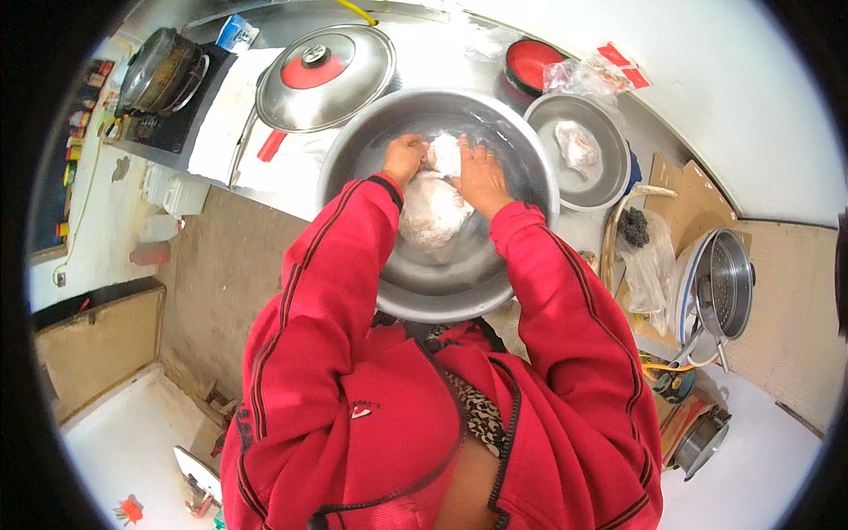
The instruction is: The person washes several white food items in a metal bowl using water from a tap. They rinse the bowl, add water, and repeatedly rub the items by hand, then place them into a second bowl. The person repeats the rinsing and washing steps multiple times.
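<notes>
Now | pale lump | long axis roughly near-to-far | narrower end away

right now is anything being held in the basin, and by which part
The pale lump: both hands are at its narrow far end, one on each side. Whether they grip or only press cannot be told.

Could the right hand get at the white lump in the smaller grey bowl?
Probably yes: the smaller bowl stands uncovered just right of the big basin, and nothing seems to lie over the white lump. The right hand would have to cross the basin's rim.
</notes>
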Demonstrator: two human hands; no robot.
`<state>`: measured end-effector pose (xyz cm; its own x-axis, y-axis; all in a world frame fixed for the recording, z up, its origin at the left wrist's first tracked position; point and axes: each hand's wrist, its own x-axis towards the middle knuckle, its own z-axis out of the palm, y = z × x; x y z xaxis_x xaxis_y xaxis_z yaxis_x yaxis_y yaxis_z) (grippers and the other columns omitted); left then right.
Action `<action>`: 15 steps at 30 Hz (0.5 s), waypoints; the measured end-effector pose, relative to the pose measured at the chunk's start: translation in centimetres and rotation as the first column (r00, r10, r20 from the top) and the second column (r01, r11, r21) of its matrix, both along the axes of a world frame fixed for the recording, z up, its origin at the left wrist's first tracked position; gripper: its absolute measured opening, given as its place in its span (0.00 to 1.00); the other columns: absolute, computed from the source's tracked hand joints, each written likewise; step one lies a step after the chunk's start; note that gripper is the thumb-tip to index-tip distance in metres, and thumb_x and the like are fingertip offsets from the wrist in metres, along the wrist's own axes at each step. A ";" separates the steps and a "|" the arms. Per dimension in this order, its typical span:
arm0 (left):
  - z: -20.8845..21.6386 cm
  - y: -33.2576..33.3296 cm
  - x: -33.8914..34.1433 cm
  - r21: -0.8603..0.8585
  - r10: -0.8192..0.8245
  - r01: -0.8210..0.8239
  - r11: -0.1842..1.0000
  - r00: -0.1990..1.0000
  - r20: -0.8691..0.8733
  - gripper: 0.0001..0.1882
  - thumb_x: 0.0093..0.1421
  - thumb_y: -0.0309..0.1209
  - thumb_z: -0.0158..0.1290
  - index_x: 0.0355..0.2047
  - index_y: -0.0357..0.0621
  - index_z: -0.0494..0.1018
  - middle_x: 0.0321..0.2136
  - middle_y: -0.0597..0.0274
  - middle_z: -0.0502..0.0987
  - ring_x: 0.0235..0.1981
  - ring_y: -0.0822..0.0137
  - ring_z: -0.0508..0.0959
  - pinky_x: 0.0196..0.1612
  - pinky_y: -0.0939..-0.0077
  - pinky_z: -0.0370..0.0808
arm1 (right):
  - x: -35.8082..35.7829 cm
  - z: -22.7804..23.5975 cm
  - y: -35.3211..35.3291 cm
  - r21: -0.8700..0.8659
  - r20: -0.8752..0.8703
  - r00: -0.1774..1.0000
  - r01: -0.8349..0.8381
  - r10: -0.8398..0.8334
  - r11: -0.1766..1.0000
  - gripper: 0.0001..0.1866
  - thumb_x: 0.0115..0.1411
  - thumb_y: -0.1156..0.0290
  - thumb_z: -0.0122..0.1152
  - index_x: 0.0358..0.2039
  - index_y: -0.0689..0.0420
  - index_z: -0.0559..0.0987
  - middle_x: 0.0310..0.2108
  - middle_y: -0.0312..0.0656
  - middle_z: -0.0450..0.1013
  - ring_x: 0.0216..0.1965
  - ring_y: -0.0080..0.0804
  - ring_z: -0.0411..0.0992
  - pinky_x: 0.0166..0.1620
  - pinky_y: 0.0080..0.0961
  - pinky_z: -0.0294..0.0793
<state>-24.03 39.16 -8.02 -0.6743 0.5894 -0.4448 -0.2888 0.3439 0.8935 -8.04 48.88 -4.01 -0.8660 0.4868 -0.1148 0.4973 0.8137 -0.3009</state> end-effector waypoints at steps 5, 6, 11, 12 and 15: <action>1.5 -2.1 1.0 0.069 0.084 -0.097 0.993 0.982 0.171 0.30 0.57 0.27 0.57 0.57 0.27 0.63 0.40 0.50 0.77 0.36 0.64 0.77 0.37 0.72 0.74 | -1.3 -0.5 0.3 0.022 -0.009 0.999 0.031 -0.031 0.999 0.39 0.50 0.64 0.67 0.62 0.59 0.63 0.49 0.54 0.69 0.50 0.51 0.70 0.52 0.41 0.70; 1.7 -2.7 1.2 0.071 0.091 -0.105 0.992 0.981 0.173 0.31 0.57 0.28 0.57 0.58 0.27 0.62 0.41 0.49 0.76 0.38 0.63 0.77 0.39 0.71 0.74 | -1.4 0.2 0.6 -0.058 0.038 0.999 0.026 -0.024 0.998 0.38 0.50 0.64 0.67 0.61 0.59 0.64 0.50 0.55 0.70 0.50 0.52 0.70 0.53 0.40 0.70; 4.3 -3.3 3.0 0.125 0.085 -0.124 0.984 0.956 0.283 0.30 0.61 0.33 0.56 0.59 0.33 0.59 0.49 0.53 0.73 0.52 0.61 0.72 0.56 0.64 0.67 | -1.7 1.0 1.7 -0.796 -0.151 0.919 0.105 -0.364 0.596 0.36 0.50 0.60 0.69 0.58 0.57 0.69 0.48 0.48 0.73 0.44 0.38 0.75 0.46 0.33 0.75; 4.2 -3.5 3.0 0.214 0.036 -0.117 0.970 0.936 0.350 0.30 0.61 0.33 0.56 0.59 0.34 0.59 0.49 0.53 0.73 0.52 0.61 0.72 0.56 0.64 0.68 | -1.7 1.5 1.4 -0.907 -0.122 0.887 0.082 -0.445 0.412 0.36 0.52 0.60 0.69 0.59 0.57 0.68 0.47 0.45 0.74 0.43 0.34 0.75 0.44 0.31 0.76; 5.0 -3.8 3.4 0.414 -0.107 -0.111 0.903 0.877 0.468 0.31 0.60 0.34 0.58 0.59 0.36 0.58 0.50 0.54 0.72 0.51 0.61 0.73 0.55 0.64 0.69 | -1.3 2.9 -0.1 -0.987 -0.092 0.846 -0.008 -0.525 0.160 0.32 0.59 0.61 0.63 0.62 0.56 0.66 0.46 0.39 0.74 0.40 0.27 0.75 0.35 0.28 0.78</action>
<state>-20.67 35.39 -3.05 -0.4492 0.7893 -0.4185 -0.7088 -0.0297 0.7048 -9.37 48.74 -1.08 -0.7980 0.4363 -0.4157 0.2539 -0.3823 -0.8885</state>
